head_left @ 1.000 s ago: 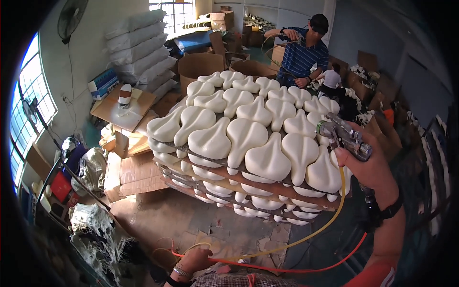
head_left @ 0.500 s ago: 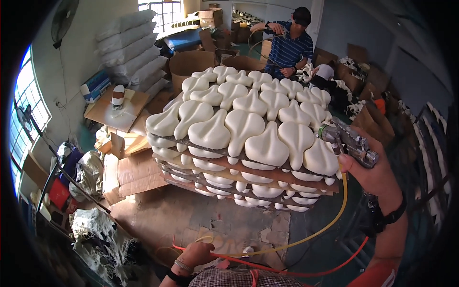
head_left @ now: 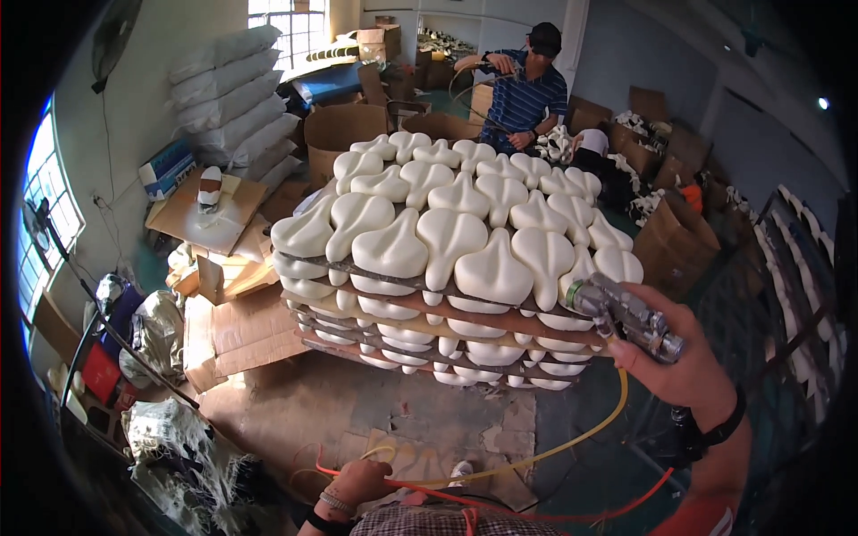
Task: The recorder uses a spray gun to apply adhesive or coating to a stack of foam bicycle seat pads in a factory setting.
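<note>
My right hand [head_left: 681,364] is wrapped around a metal spray gun [head_left: 630,320], its nozzle pointing left at the front right corner of the stack. Cream bicycle seat pads [head_left: 451,246], rounded at one end and narrow at the other, lie in rows on the top board. More pads sit on boards [head_left: 474,314] layered beneath. The gun partly hides a pad at that corner. A yellow hose [head_left: 590,429] curves down from the gun, and a red hose [head_left: 572,518] runs low across my front. Down at the lower middle, my left hand [head_left: 360,482] is closed around the hoses.
Across the stack stands a person [head_left: 527,103] in a striped blue shirt, holding a looped hose. Flattened cardboard [head_left: 246,335] and a frayed white sack [head_left: 165,447] lie to the left. White sacks [head_left: 223,89] are piled behind. Racks of pads [head_left: 791,295] line the right side.
My right hand has brought the spray gun left and nearer, down to the front right corner of the stack. The whole view has shifted slightly. My left hand keeps its hold.
</note>
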The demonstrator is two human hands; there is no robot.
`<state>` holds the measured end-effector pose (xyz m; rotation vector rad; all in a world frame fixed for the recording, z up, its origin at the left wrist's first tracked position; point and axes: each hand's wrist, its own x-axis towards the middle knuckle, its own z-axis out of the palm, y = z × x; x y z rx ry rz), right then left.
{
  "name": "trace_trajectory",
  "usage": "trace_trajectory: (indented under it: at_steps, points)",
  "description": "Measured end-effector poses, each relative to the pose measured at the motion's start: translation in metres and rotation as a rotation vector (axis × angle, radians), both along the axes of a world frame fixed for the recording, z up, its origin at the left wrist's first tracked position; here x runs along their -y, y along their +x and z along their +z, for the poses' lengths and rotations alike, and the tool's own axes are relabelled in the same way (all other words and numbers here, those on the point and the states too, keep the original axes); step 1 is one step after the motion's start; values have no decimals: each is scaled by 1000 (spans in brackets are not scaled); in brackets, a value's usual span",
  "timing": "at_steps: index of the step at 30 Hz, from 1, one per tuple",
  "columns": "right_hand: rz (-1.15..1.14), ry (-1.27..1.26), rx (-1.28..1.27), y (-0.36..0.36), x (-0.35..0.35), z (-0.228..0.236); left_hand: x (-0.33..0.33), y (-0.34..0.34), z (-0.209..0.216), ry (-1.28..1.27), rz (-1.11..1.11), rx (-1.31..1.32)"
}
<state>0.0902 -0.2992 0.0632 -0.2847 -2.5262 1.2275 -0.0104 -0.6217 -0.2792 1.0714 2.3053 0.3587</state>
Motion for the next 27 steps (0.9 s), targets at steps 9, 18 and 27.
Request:
trace_trajectory:
  at_steps: [9,18,27]
  points:
    - [-35,-28,-57,-1,-4,1,-21,-4,3,46,-34,-2]
    - [304,210,57,-1,-33,8,-57,-10,-12,88,1,13]
    - [144,147,23,-19,-107,2,-113,-21,-21,75,-29,-12]
